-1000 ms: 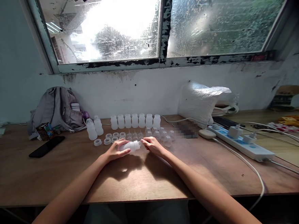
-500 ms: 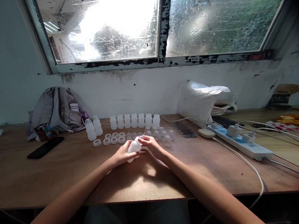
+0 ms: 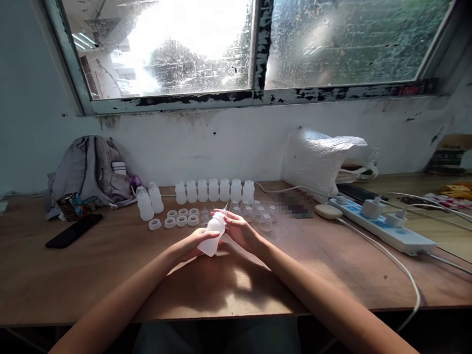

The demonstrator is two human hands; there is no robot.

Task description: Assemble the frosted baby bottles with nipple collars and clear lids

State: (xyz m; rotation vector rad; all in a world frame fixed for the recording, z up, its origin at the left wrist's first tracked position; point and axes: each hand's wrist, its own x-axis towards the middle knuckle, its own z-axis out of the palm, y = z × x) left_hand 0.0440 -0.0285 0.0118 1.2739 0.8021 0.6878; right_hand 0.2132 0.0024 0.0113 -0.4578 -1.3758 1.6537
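Observation:
My left hand (image 3: 198, 240) is closed around the body of a frosted white baby bottle (image 3: 210, 238), held tilted above the table with its neck up and to the right. The fingers of my right hand (image 3: 238, 228) pinch the bottle's neck end, where a clear pointed teat (image 3: 225, 207) shows at the top. My fingers partly hide the collar area. Just behind my hands are several white collar rings (image 3: 181, 220), clear teats (image 3: 205, 216) and clear dome caps (image 3: 265, 223). Further back stands a row of open bottles (image 3: 202, 190). Two capped bottles (image 3: 144, 204) stand at its left.
A black phone (image 3: 74, 231), a small carton (image 3: 70, 206) and a grey backpack (image 3: 86, 174) are at the left. On the right lie a white power strip (image 3: 385, 228) with cables, a round white device (image 3: 328, 211) and a white plastic bag (image 3: 311, 163). Another person's hand shows at the far right edge.
The bottle has swung more upright, its base now showing below my left hand. My right fingers have settled around its neck end. The view has shifted slightly.

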